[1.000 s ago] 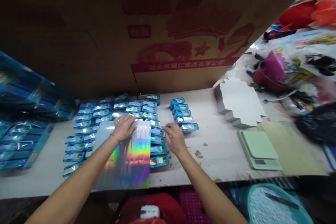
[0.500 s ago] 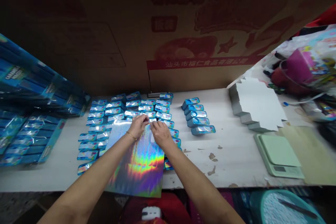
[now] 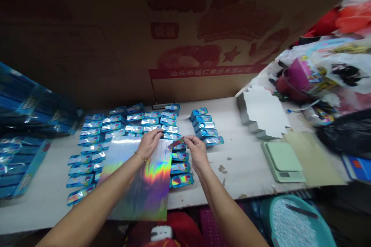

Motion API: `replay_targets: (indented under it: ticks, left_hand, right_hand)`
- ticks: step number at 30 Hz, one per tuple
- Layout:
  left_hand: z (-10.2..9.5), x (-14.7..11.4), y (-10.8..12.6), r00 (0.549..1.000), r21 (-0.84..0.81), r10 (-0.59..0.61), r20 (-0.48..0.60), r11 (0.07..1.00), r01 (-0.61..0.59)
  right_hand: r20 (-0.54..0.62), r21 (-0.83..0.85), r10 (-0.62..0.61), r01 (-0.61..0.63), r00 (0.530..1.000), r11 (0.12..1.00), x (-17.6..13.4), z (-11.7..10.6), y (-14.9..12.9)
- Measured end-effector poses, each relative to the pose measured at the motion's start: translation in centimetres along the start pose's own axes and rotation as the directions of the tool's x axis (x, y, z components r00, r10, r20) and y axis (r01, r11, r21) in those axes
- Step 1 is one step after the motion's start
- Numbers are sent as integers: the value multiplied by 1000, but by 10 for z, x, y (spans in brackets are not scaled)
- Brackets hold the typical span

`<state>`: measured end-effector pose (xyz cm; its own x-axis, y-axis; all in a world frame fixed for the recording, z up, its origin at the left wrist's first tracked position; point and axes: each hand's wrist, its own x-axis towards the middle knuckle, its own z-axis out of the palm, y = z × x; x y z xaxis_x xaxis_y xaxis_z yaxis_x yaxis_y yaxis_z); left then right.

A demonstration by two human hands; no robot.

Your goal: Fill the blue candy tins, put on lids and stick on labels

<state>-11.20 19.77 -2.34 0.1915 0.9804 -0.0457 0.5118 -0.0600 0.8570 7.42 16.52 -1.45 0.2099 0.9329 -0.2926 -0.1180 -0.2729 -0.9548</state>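
Note:
A shiny holographic sheet (image 3: 142, 197) with rainbow reflections lies under my left forearm, over part of the rows of small blue packs. My left hand (image 3: 149, 144), with a thin bracelet at the wrist, is closed in a pinch at the sheet's top edge. Between thumb and forefinger, my right hand (image 3: 197, 152) holds a small narrow sticker strip (image 3: 176, 143), just off the sheet's right edge. Several blue packs (image 3: 180, 168) stand below that strip, some with shiny labels on top.
A short column of blue packs (image 3: 210, 141) stands to the right. Beyond it are stacked white card blanks (image 3: 263, 108), a green scale (image 3: 285, 162) and a teal tub (image 3: 319, 220) of pale pieces. A large carton (image 3: 188, 54) walls off the back; blue packages (image 3: 31, 100) are piled left.
My right hand has moved right, away from my left hand, carrying the small strip clear of the sheet. The camera view has shifted somewhat to the right.

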Motion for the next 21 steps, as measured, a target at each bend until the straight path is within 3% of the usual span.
replay_targets:
  ticks: [4,6,8,11,15,21]
  left_hand:
    - [45,9,38,959,-402,-161,235,882,247]
    - [67,15,50,930,-489,-210,300,804,339]
    - [86,24,55,925,-522,-238,297,771,366]
    - [108,44,59,936,-478,-263,233,807,346]
    - [133,71,57,940,-281,-321,118,897,342]
    - [156,86,45,940,-130,-340,27,931,340]
  right_hand:
    - [-168,124,101,-81,981,989,10,-34,2]
    - [-226,140,91,-60,970,988,14,-48,6]
    - [-293,94,20,8,956,996,20,-61,10]
    - [-384,-126,-174,135,907,983,34,-79,13]
    - [-386,-516,-394,159,834,842,53,-93,12]
    - [-364,-770,-407,-25,838,638,65,-96,19]
